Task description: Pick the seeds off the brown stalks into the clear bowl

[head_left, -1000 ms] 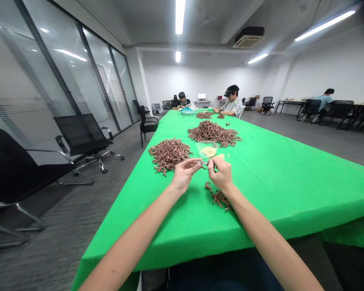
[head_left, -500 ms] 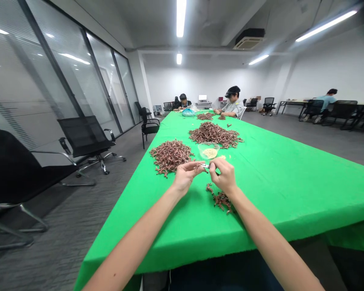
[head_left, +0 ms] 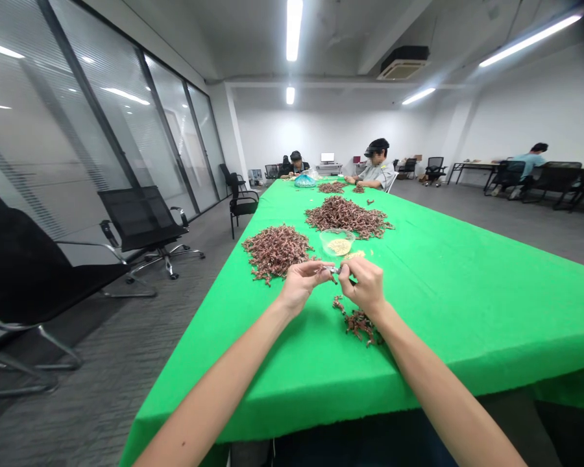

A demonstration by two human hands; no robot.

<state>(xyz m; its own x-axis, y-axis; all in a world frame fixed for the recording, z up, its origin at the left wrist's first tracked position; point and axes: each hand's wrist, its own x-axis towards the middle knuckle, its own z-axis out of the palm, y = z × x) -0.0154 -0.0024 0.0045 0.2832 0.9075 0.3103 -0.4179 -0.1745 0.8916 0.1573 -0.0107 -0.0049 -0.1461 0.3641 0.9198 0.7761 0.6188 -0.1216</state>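
Observation:
My left hand (head_left: 299, 287) pinches a brown, knobbly twig-like piece (head_left: 333, 279) between thumb and fingers. Closed around a small shiny metal tool (head_left: 335, 269), my right hand (head_left: 365, 285) brings the tool's tip against the left fingertips; the tool's exact kind is too small to make out. Just beyond the hands is a clear plastic bowl (head_left: 324, 242) holding pale bits. More pale bits (head_left: 356, 254) lie on the cloth beside it. A small heap of brown twig-like pieces (head_left: 363, 326) rests by my right wrist, partly hidden by the forearm.
A big heap of brown pieces (head_left: 277, 253) lies to the left, another (head_left: 348, 216) behind the bowl. The green cloth (head_left: 467, 292) covers the long table. A bluish plastic bag (head_left: 305, 181) and seated people are at the far end. Black chairs (head_left: 143, 217) stand along the left.
The view has shifted slightly. Both hands stay together at nearly the same place, with the metal tool turned a little at the left fingertips.

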